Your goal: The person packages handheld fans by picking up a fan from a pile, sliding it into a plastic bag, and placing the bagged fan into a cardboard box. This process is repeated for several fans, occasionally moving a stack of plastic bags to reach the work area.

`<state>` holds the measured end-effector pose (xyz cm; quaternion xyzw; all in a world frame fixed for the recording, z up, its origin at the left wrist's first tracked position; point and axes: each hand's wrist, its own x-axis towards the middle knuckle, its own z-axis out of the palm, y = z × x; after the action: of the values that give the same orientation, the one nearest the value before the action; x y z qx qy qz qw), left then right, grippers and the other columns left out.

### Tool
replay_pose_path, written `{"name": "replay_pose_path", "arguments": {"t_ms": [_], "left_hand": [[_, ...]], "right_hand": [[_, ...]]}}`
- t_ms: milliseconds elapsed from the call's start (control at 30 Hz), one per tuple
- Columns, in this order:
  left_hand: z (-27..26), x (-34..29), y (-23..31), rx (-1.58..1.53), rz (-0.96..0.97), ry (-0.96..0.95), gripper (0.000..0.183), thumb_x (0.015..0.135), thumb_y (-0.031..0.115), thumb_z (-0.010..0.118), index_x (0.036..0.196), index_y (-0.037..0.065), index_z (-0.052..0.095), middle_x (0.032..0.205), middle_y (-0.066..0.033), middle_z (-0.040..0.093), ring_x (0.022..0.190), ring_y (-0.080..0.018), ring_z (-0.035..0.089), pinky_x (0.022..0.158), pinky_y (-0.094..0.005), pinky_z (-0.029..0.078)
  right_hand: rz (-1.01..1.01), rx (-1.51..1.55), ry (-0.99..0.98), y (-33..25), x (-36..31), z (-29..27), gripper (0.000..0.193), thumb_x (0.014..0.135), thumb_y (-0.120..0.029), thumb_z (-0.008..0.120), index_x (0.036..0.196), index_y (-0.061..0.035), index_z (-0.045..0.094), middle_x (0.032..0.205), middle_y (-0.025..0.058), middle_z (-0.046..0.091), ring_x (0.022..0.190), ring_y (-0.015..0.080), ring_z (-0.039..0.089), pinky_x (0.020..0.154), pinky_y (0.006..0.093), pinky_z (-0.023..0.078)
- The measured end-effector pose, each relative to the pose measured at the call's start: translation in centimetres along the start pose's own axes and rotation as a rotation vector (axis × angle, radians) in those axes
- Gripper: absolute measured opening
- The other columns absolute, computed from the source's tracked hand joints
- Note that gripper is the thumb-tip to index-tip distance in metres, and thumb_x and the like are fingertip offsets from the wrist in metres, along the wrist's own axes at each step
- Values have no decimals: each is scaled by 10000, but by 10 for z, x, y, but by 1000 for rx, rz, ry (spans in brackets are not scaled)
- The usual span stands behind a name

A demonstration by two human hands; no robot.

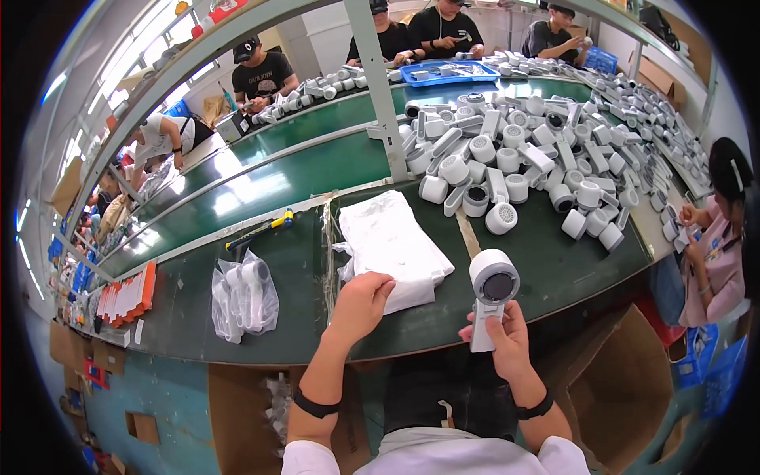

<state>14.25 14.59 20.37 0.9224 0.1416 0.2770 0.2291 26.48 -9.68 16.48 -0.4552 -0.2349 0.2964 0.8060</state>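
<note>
My right hand (504, 339) is wrapped round the handle of a white and grey handheld fan (495, 279), held upright at the table's near edge with its dark round front showing. My left hand (362, 305) is closed, thumb and fingers pinched together over the near left part of a stack of white plastic bags (392, 245). Whether a bag is caught between those fingertips is too small to make out. To the left, several fans in clear bags (245, 295) lie on the dark green table (182, 305). Beyond them rests a yellow and black cutter knife (261, 229).
A large heap of loose fans (522, 150) covers the table's far right. A metal post (384, 95) rises behind the bags. Orange-edged cards (127, 294) stand at far left. Open cardboard boxes (617, 388) sit below. Co-workers sit across the green belt (261, 178) and at right.
</note>
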Motion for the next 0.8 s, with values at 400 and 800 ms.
{"name": "replay_pose_path", "arguments": {"t_ms": [400, 800], "left_hand": [[38, -2, 45, -757, -372, -52, 185, 957, 118, 614, 1039, -40, 665, 843, -42, 682, 748, -87, 604, 682, -225, 483], [32, 9, 43, -1510, -694, 289, 162, 984, 162, 589, 1056, 17, 584, 831, -4, 606, 682, -74, 569, 693, -248, 507]], "right_hand": [[1, -148, 233, 6, 50, 64, 476, 785, -34, 747, 1127, -35, 417, 932, 63, 597, 711, 111, 588, 595, 260, 508], [-42, -162, 333, 12, 53, 50, 416, 805, 42, 661, 1128, -37, 411, 860, 72, 612, 628, 121, 582, 526, 265, 494]]}}
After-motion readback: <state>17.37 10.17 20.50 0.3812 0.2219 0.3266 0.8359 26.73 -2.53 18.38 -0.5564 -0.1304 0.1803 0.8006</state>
